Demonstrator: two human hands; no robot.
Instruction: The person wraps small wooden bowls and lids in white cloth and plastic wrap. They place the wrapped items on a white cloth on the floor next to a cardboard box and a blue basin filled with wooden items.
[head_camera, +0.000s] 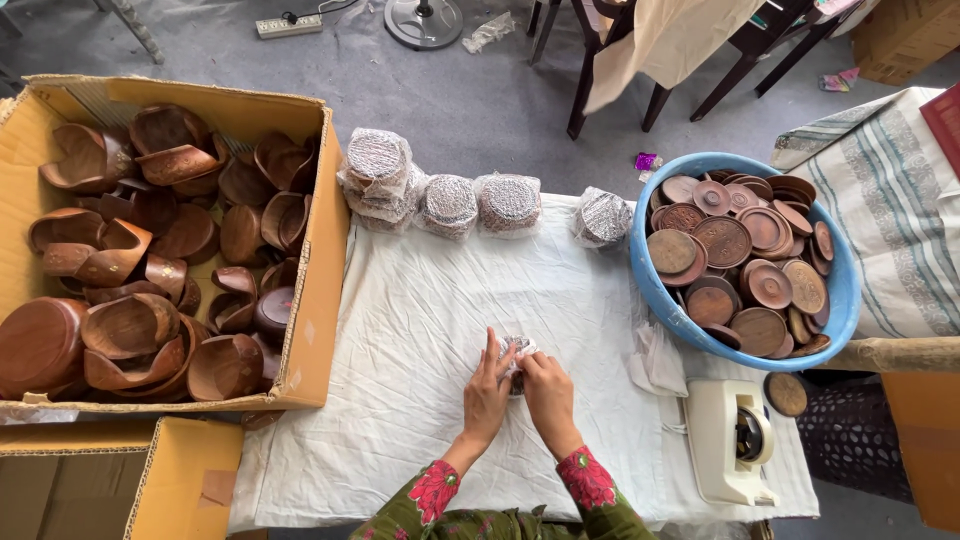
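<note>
White cloth (420, 330) covers the counter. Beside the blue tub (845, 300), our left hand (487, 392) and right hand (548, 390) both grip a small wrapped bundle (516, 352); we judge it light, rigid inside slippery film, best held at its edges.

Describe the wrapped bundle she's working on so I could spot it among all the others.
Start at the white cloth between the cardboard box and the blue tub. Near its front edge, the left hand and right hand meet on a small wrapped bundle. The other wrapped bundles line the far edge, untouched.

Four clear-wrapped round packages (447, 203) along white cloth's (420, 330) far edge; cardboard boxes (316, 290) left.
</note>
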